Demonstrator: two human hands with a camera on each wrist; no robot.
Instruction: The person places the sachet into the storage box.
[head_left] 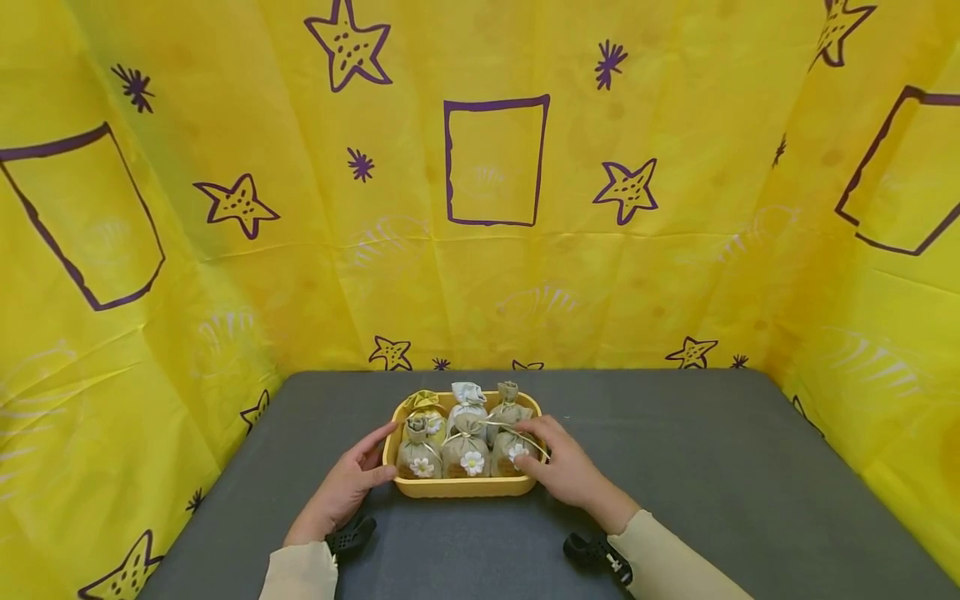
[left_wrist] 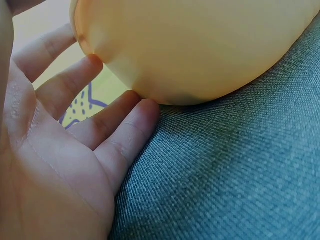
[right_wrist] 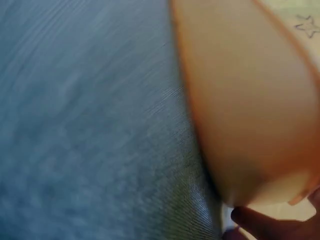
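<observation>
A yellow plastic basket holds several small cloth sachets in two rows. Three olive-beige sachets stand in front, the middle one and its neighbours bearing white flowers; behind are a yellow sachet, a pale blue sachet and another beige one. My left hand touches the basket's left end, its fingertips nearly straight against the outer wall. With thumb and forefinger my right hand pinches the front right sachet, while other fingers show outside by the basket's lower corner.
The basket stands on a dark grey cloth-covered table, toward its far edge. Yellow curtains with purple stars and outlines hang around the back and sides. Black straps sit on both wrists.
</observation>
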